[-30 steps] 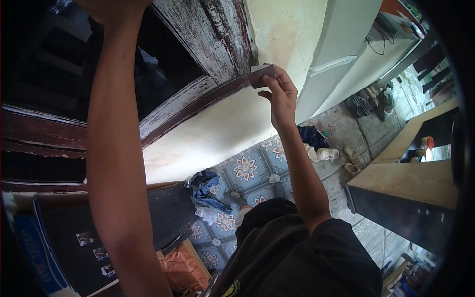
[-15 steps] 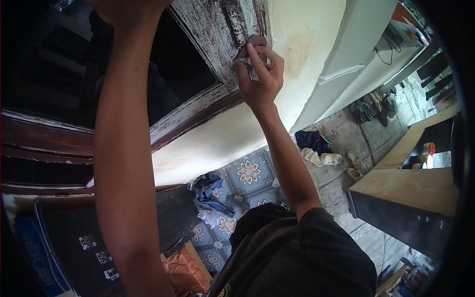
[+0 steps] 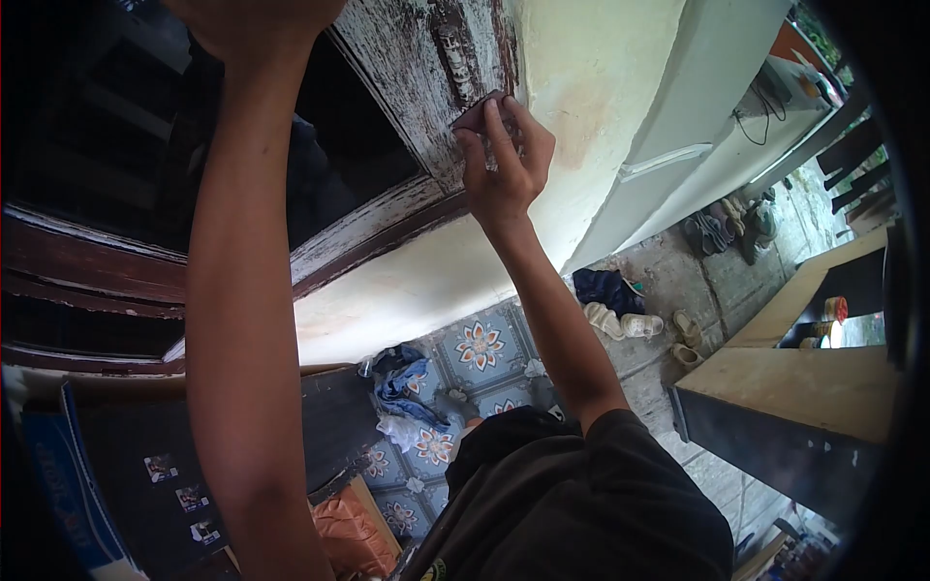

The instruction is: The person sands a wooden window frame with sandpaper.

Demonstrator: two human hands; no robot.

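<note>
The window frame (image 3: 417, 87), its white paint flaked down to dark wood, takes both hands. The left hand (image 3: 254, 21) is raised to its top edge, apparently bracing; whether that grip is closed cannot be told. The right hand (image 3: 504, 160) pinches a small brown sanding block (image 3: 477, 111) flat against the frame's right upright beside the plastered wall (image 3: 591, 87), fingers curled shut. The blue box's (image 3: 58, 474) lettering is unreadable.

Two hands: left (image 3: 254, 24), right (image 3: 504, 160). One sanding block (image 3: 477, 112), one window frame (image 3: 407, 68), one wooden cabinet (image 3: 804, 407), one fridge (image 3: 697, 107).
</note>
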